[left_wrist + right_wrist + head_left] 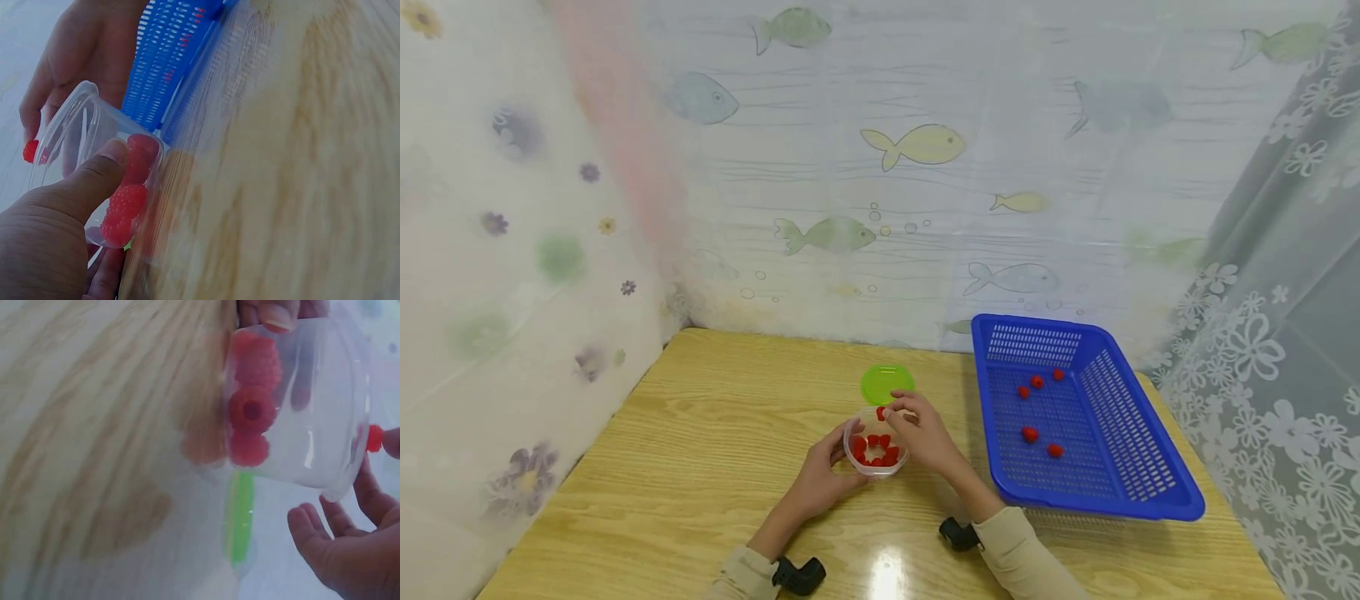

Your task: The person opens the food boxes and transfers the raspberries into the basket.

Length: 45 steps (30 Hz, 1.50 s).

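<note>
On the wooden table stands a clear plastic tub (877,472) with several red raspberries (884,440) along its bottom. My left hand (822,477) grips the tub from the left, the thumb (94,181) on its near wall and other fingers behind it. Between thumb and forefinger my right hand (928,435) pinches one raspberry (374,438), held at the tub's far rim. In the left wrist view that same raspberry (30,150) shows just beyond the rim. The other right fingers stay loosely bent, apart from it.
A blue slotted basket (988,417) stands on the right of the table (715,417), with several raspberries (1030,434) spread over its floor. Behind the tub lies a round green lid (886,383). Patterned curtains (865,275) hang along the table's back and sides.
</note>
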Each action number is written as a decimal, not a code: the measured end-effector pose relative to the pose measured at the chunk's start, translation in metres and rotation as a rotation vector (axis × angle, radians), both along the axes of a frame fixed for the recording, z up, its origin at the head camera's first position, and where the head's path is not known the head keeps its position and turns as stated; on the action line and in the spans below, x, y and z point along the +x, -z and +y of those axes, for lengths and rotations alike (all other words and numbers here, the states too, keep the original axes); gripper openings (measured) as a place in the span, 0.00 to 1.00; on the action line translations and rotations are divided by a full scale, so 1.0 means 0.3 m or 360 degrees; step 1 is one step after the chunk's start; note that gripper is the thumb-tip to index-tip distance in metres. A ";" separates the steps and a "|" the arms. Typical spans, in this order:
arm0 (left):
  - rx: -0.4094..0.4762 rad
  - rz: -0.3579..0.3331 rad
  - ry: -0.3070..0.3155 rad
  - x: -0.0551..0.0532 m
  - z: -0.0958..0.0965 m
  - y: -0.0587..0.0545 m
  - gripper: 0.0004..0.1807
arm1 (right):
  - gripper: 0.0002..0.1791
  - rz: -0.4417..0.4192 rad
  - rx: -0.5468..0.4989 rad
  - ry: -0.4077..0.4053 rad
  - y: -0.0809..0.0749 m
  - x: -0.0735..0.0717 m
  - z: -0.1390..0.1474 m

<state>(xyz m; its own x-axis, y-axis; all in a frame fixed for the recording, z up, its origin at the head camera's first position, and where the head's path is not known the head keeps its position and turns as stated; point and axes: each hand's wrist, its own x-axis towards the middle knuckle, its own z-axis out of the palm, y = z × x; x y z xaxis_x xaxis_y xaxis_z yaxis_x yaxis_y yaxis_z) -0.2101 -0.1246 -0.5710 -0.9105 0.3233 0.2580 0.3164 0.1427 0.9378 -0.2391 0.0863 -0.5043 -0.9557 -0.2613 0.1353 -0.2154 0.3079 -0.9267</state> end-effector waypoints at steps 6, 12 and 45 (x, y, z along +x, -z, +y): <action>-0.0011 -0.0023 -0.0013 0.001 -0.002 -0.007 0.47 | 0.11 0.0085 -0.0101 0.0107 -0.027 -0.004 -0.011; 0.0014 0.0000 0.0005 -0.003 -0.005 0.000 0.47 | 0.10 0.0114 -0.0193 0.0135 -0.070 0.016 -0.018; 0.0014 -0.0017 0.0014 -0.001 0.000 0.002 0.47 | 0.15 0.0142 0.0011 -0.0044 -0.351 0.094 0.118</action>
<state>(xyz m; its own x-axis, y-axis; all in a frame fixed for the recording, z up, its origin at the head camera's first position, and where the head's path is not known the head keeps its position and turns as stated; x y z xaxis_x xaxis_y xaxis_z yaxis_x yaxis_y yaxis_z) -0.2104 -0.1244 -0.5716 -0.9104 0.3290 0.2510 0.3074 0.1315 0.9425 -0.2109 0.1215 -0.3991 -0.9324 -0.2884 0.2180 -0.3056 0.3068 -0.9014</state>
